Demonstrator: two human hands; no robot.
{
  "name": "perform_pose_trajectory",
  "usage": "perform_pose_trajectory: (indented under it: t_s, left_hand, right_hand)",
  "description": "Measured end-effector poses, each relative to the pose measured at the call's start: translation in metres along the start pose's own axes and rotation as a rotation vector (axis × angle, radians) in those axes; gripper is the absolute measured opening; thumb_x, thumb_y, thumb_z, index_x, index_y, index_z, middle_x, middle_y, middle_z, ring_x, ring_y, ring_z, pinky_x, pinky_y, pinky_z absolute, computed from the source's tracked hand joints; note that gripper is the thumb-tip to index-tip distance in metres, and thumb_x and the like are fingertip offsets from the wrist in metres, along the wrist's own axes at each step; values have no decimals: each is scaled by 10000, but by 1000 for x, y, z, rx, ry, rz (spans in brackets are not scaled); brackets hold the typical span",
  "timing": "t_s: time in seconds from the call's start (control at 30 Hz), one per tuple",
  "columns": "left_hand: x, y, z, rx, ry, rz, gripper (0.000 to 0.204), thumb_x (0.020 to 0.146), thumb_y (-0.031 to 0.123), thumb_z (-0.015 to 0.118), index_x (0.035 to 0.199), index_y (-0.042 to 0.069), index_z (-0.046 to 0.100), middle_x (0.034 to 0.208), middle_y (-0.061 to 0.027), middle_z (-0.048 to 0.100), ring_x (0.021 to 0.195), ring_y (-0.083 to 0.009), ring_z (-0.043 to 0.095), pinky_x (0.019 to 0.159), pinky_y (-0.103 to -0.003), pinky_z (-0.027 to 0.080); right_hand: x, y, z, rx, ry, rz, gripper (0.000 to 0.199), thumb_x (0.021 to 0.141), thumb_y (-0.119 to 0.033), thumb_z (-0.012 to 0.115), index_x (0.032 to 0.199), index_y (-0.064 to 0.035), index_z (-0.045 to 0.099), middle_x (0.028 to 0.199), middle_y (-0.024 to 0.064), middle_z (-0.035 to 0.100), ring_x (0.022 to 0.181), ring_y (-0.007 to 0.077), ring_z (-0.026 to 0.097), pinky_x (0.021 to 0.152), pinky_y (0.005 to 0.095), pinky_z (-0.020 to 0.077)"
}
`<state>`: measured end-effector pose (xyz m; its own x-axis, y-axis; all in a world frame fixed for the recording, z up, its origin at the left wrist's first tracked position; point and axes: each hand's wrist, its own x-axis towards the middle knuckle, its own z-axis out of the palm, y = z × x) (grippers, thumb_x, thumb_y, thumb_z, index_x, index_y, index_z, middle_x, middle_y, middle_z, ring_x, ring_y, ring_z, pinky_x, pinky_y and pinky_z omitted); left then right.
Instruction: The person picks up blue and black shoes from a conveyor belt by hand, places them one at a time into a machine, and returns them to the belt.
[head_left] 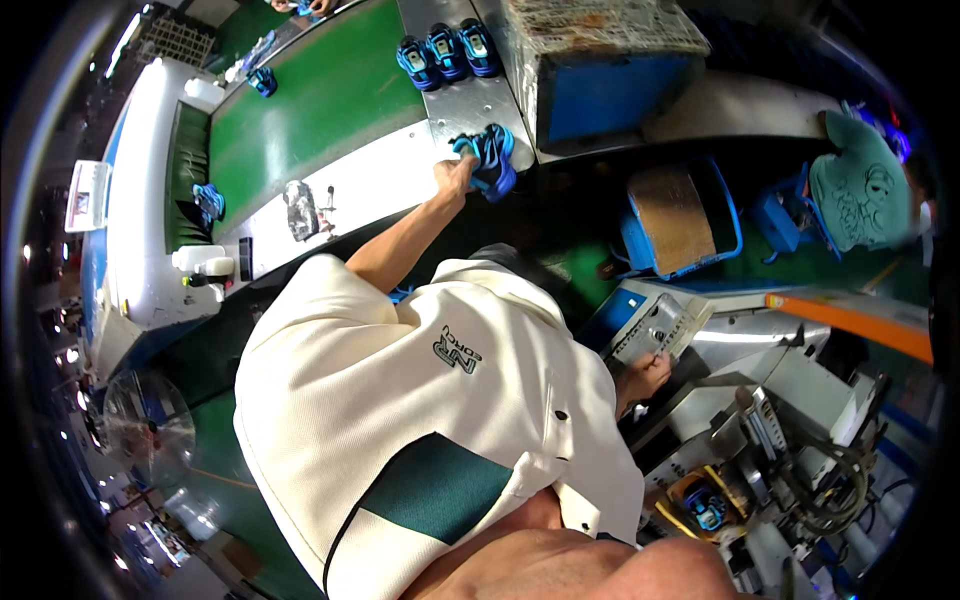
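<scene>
Right hand: the right hand (645, 375) rests low beside the grey machine (790, 400), just under a pale ridged panel (662, 327); its fingers are curled toward the panel's lower edge, and whether they pinch it cannot be told.
Small yellow-rimmed holder: nearest the camera, at the foot of the machine, a yellow-rimmed holder (703, 503) has a small blue part in it.
Left hand: the left hand (456, 176) reaches out over the edge of the metal table (470, 105); its fingers are closed around the near side of the blue shoe (492, 158).
Blue shoe: it sits at the table's front edge, partly overhanging, with the fingers against its left side and the toe pointing away from the palm.
Blue bin: to the right of the shoe, lower down, a blue bin (735, 215) holds a brown cardboard sheet (672, 218) standing tilted inside.
Blue crate: past the shoe, a blue crate (600, 100) is covered by a pale mesh-like sheet; its contents are hidden.
Shoe row: three blue shoes (447, 53) stand side by side at the table's far end.
Green belt: on the green belt (310, 110), left of the table, one blue shoe lies far off (263, 80).
</scene>
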<state>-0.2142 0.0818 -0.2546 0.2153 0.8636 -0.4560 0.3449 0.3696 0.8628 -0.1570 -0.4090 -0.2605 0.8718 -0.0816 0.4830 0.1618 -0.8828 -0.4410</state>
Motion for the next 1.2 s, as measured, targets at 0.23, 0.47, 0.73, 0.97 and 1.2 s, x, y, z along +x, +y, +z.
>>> perform_pose_trajectory:
  t_s: [0.23,0.47,0.73,0.97,1.2]
  left_hand:
    - [115,17,83,247,278,325,536,676,302,668,1040,-54,503,971,-279,592,946,-422,574,861,-462,440]
    - [116,12,95,427,-61,453,647,778,406,654,1189,-39,425,1110,-261,497,1031,-416,490,880,-459,404]
    - [134,81,45,266,-268,46,756,692,451,755,1218,23,420,1116,-203,558,1001,-358,571,865,-421,448]
    - [185,101,62,453,-286,429,828,684,399,763,1341,71,380,1381,-238,337,1237,-426,358,1018,-481,362]
    - [198,68,61,390,-352,383,579,712,280,660,1226,60,513,1300,-253,376,1230,-478,269,842,-509,491]
  right_hand:
    - [70,-80,22,232,-62,20,228,813,-38,572,1035,-20,622,788,81,584,600,186,513,541,314,422]
    - [190,-264,69,491,-112,32,151,876,-33,564,1006,14,624,857,75,657,751,138,603,683,256,481]
    - [408,-548,73,581,-23,-747,123,799,62,611,909,11,631,847,79,640,683,134,574,609,245,462]
    - [458,-828,130,285,92,-1660,328,713,7,658,1031,-50,607,1059,82,623,961,290,595,801,329,496]
    - [454,-1025,234,-135,405,-1998,681,659,-82,663,1300,-88,433,1323,99,452,1281,290,368,1081,457,258]
